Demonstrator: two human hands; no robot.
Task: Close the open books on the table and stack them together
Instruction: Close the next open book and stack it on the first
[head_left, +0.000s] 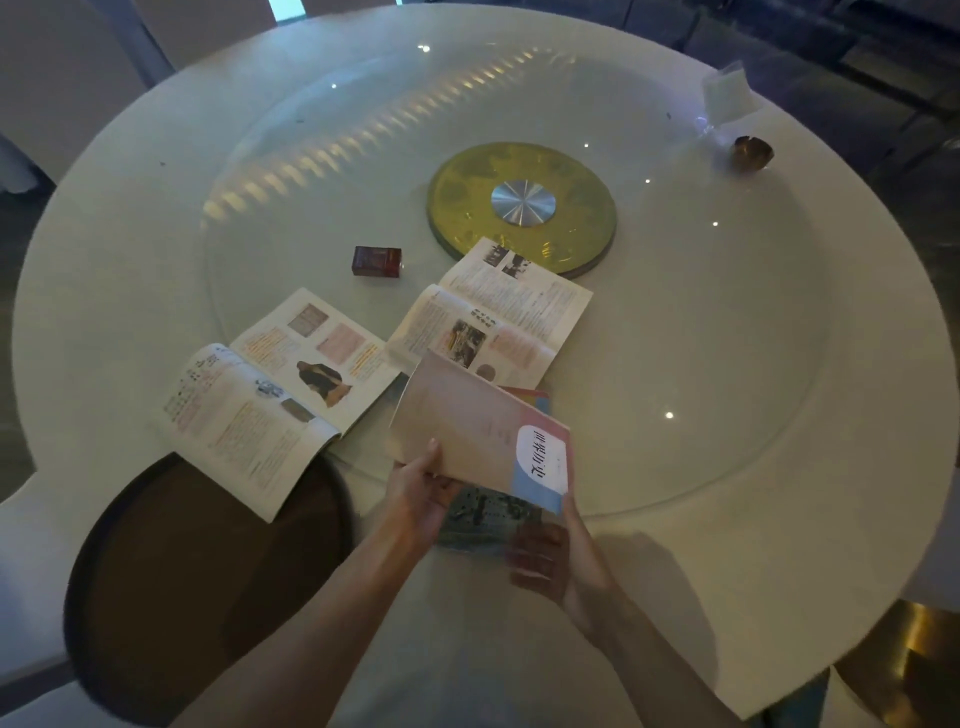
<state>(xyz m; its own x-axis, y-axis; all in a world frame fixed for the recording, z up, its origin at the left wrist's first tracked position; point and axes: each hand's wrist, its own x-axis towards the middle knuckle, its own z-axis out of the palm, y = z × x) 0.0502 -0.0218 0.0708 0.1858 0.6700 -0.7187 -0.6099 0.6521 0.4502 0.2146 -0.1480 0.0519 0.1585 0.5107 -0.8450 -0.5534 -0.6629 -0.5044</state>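
Head view: pink book (467, 431) half-closed, cover tilted up, just in front of the two open books.
Left hand (421, 488): grip pinched on the cover's near left edge.
Right hand (556, 551): grip clasps the near right corner.
Open book on the left (270, 395): left of the pink book, long axis diagonal, nearer the left hand.
Far open book (493, 317): just beyond the pink book on the counter (727, 364).

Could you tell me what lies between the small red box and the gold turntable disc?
Nothing: in the head view, only bare glass tabletop separates the small red box from the gold turntable disc.
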